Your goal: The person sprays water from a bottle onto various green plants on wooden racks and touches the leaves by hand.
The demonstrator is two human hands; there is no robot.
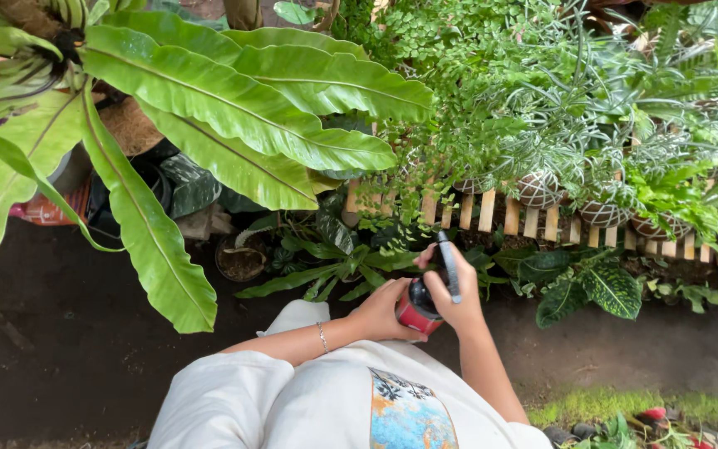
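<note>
Both the left hand [382,314] and right hand [452,301] clasp a red spray bottle [420,308], its long axis and nozzle pointing toward 1 o'clock.

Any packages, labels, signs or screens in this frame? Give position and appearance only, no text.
Spray bottle: held in both hands at centre, red body, black top and trigger; no label visible.
Shirt print: bottom centre, roughly rectangular, blue and orange picture.
Orange-red wrapper or bag: far left under the big leaves, partly hidden.
No signs or screens.

Soft even daylight, sharp focus, wide-angle bending at edges
</note>
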